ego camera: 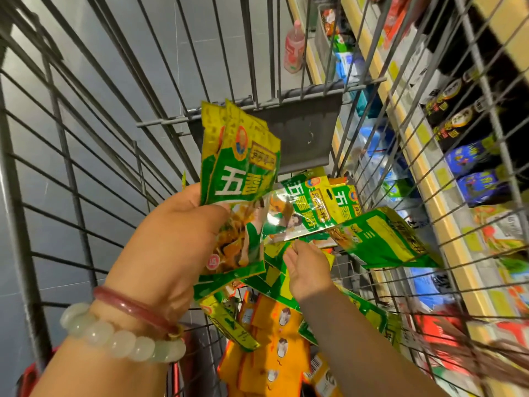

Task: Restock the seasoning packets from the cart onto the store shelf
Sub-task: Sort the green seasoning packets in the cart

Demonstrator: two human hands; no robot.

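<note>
Left hand (174, 233) grip pinches upright packet stack (240, 167); right hand (307, 269) grip holds packets (309, 209) in cart (86, 156).

The left hand (177, 224) grips a fanned stack of green packets (237, 179), thumb across their fronts, raised inside the wire cart (86, 138). Two bracelets (126, 330) circle its wrist. Lower and to its right, the right hand (307, 270) reaches among loose green packets, fingers curled under one; whether it grips is unclear. Beneath both hands lie orange packets (274, 351). Beyond the right hand, through the wire, stands the stocked shelf (429, 179).
</note>
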